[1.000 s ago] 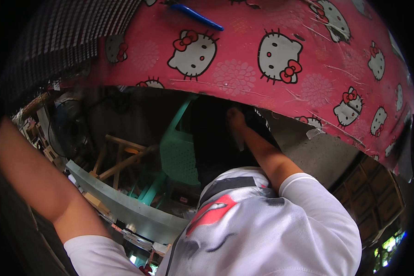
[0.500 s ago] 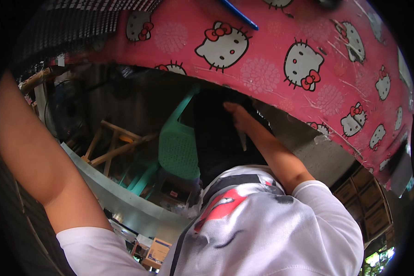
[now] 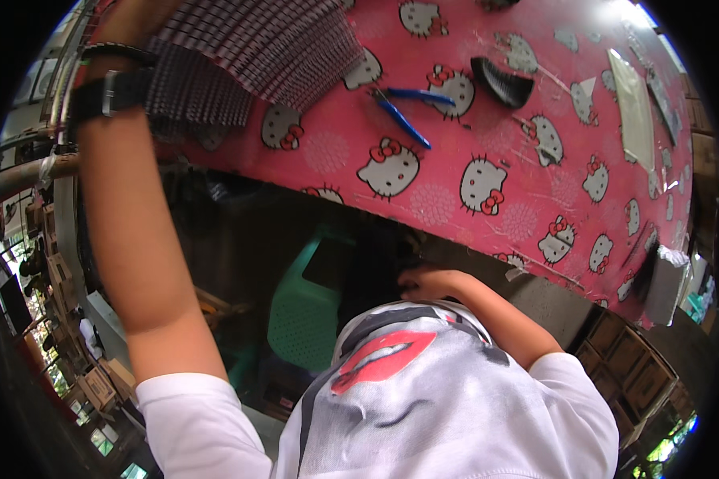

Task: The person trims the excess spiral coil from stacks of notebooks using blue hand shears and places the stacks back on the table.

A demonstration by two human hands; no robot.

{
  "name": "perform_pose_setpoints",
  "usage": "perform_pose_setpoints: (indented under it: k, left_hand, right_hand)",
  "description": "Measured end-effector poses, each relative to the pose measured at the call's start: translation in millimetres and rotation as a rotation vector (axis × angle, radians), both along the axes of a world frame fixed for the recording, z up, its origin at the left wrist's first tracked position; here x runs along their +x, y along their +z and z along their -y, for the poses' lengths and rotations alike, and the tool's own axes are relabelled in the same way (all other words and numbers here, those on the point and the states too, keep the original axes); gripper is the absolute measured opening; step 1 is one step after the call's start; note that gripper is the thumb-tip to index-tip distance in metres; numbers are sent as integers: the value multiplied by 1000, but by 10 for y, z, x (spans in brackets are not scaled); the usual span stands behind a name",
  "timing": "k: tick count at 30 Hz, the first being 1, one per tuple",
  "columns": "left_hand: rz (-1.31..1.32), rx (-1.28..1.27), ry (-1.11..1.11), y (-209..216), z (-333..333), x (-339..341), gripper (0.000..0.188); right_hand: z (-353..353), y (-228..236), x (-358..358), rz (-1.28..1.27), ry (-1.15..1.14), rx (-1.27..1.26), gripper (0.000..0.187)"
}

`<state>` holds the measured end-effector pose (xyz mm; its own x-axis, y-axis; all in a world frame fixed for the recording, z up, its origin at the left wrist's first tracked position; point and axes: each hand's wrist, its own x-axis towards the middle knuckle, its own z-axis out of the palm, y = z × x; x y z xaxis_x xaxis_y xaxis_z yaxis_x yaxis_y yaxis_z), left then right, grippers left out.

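Observation:
My left arm reaches up at the left, a black watch on the wrist. Only the back part of my left hand shows, beside a dark, grid-patterned sheet; its fingers are beyond the upper edge. A second grid-patterned piece lies under the sheet on the pink table cover. Below the table's near edge, my right hand is close to my lap with its fingers curled. Anything inside them is hidden. Blue-handled cutters rest on the table with handles spread apart.
A black curved object and a pale flat strip lie farther right on the table. Under the table edge stands a green plastic stool. Brown boxes are stacked at the right.
The view has shifted, bringing more of the tabletop, the whole cutters and my left wrist into sight. My right hand has drawn back toward my body, its fingers now curled.

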<state>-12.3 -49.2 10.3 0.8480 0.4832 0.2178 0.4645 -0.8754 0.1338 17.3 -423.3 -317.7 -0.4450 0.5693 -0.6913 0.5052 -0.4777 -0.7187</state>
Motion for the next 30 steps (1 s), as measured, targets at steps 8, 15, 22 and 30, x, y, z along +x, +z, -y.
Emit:
perform_pose_setpoints:
  k: [8,15,22,30]
  left_hand:
    - [109,3,24,-192,-338,89,94]
    - [44,-99,55,-101,-332,173,104]
    - [36,-100,22,-66,-399,148,108]
    - [32,-192,-21,-69,-471,84,109]
  right_hand:
    - [-1072,1493,817,-119,-649,352,24]
    - [-1673,984,1204,1123,-440,897,64]
    - [-1673,803,1306,637,-599,798,45]
    - [-1743,1388,991,-508,-1009,522,51]
